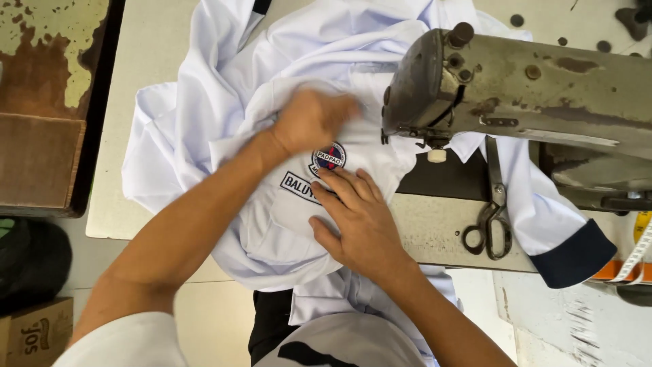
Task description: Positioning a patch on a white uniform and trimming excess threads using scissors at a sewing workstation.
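Observation:
A white shirt [224, 88] with a dark cuff [577, 255] lies bunched on the bed of an old grey sewing machine [530, 88]. A round red-and-blue patch [331, 156] and a rectangular name patch [299, 187] sit on its front. My left hand [312, 119], blurred by motion, presses on the cloth just above the round patch. Flat on the shirt lies my right hand [360, 221], its fingertips touching the lower edge of the round patch. Neither hand grips anything.
Scissors [492, 217] lie on the machine bed right of my right hand. A yellow measuring tape [638, 248] hangs at the right edge. At the left stand a rusty cabinet [41, 102], a dark bag [30, 261] and a cardboard box [34, 333].

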